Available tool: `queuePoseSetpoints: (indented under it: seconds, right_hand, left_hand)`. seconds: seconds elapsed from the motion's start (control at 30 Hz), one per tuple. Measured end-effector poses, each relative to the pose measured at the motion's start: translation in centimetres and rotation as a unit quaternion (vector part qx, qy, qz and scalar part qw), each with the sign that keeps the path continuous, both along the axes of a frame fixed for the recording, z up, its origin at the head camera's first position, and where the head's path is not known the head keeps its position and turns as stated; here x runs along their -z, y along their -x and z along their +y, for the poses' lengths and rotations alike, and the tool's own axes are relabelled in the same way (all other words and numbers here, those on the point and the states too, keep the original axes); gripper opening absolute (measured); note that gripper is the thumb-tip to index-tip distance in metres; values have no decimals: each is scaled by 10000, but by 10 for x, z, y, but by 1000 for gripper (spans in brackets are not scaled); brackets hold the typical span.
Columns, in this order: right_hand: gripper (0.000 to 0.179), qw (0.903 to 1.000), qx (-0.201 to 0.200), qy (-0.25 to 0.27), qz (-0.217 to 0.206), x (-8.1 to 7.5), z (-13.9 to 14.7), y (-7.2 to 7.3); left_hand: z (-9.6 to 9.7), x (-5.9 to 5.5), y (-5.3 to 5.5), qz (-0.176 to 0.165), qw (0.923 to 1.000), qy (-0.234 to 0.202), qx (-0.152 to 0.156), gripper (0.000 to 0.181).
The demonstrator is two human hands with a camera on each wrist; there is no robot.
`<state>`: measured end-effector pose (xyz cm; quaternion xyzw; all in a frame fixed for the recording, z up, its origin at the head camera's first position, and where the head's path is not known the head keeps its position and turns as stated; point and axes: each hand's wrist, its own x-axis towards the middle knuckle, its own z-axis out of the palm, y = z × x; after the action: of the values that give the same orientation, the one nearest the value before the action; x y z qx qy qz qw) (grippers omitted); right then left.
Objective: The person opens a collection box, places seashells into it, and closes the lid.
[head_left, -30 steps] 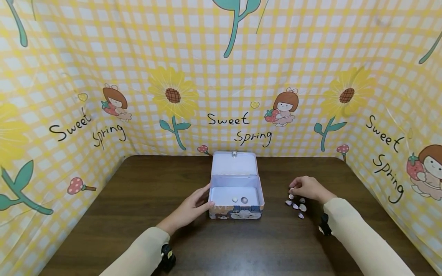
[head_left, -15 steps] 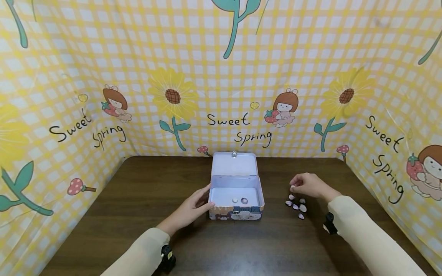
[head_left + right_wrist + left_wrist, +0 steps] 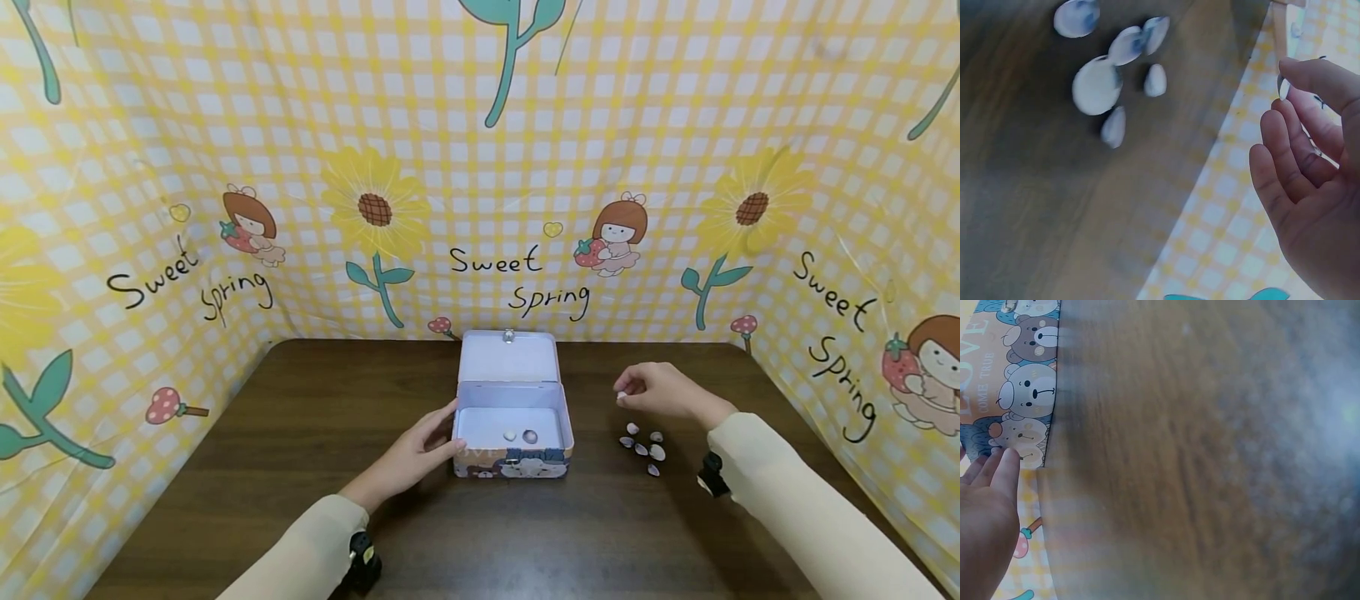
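Note:
A lidded tin box with bears printed on its sides stands with its lid raised at the back. Inside lie two seashells, a pale one and a purplish one. Along the box's left side my left hand rests with fairly straight fingers, its thumb at the front left corner. My right hand, over the table right of the box, pinches a small seashell between thumb and index finger. Several more seashells lie in a loose group on the table, nearer the person than the right hand.
The dark wooden table ends at the back against a yellow checked cloth, which also hangs on both sides. A black wrist camera is strapped to the left sleeve, another to the right.
My right hand has lifted a seashell from the group and moved away from the person and slightly left with it. The left hand and the box have stayed in place.

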<state>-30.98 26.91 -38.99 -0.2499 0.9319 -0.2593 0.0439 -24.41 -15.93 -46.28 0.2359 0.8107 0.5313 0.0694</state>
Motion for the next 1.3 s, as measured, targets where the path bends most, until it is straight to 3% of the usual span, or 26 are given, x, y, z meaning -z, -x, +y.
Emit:
queuePoseSetpoints:
  seconds: [0.47, 0.87, 1.3]
  right_hand:
    - [12, 9972, -633, -29, 401, -20, -41, 3]
    - [14, 9949, -960, 150, 252, -30, -78, 4]
    - [15, 9907, -1307, 256, 296, -29, -117, 9]
  left_hand:
    - [-1, 1, 0, 45, 9999, 118, -67, 70]
    - [0, 0, 0, 45, 9999, 125, -32, 71]
    - [0, 0, -1, 101, 9998, 157, -57, 71]
